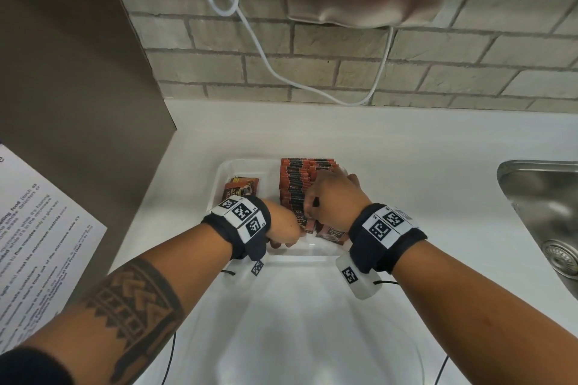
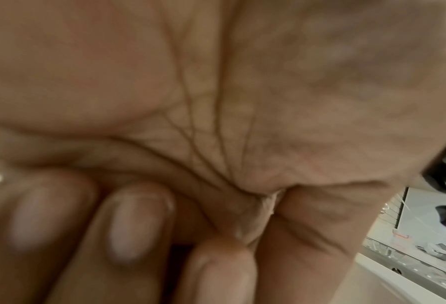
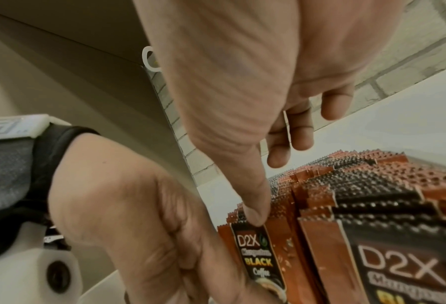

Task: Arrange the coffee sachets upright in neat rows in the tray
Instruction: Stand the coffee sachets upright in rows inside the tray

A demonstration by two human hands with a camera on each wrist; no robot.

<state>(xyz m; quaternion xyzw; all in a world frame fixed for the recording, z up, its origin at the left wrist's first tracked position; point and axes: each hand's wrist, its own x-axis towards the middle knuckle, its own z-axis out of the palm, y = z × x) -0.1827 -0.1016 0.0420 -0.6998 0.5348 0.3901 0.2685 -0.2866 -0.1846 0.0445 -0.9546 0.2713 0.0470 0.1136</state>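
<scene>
Coffee sachets (image 1: 295, 184) stand upright in packed rows along the right part of a clear plastic tray (image 1: 247, 164) on the white counter (image 1: 406, 147), their serrated tops up. A few more sachets (image 1: 242, 187) lie flat in the tray's left part, well apart from the rows, and another lies flat (image 1: 331, 233) at the near right corner, just under the right wrist.

The right hand (image 1: 336, 197) hangs over the standing rows. In the right wrist view its thumb (image 3: 254, 214) presses down on the top edge of the nearest sachet of the left row (image 3: 255, 259), while its fingers (image 3: 289, 135) hover loosely curled above the rows without touching them.

The left hand (image 1: 283, 225) is at the near end of that same row; in the right wrist view it lies against the front sachet's left side. Its fingers (image 2: 138, 222) are curled inward toward the palm, and I cannot tell whether they pinch the sachet.

A steel sink (image 1: 544, 212) lies to the right, and a white cable (image 1: 259, 50) hangs against the brick wall (image 1: 312, 69).
</scene>
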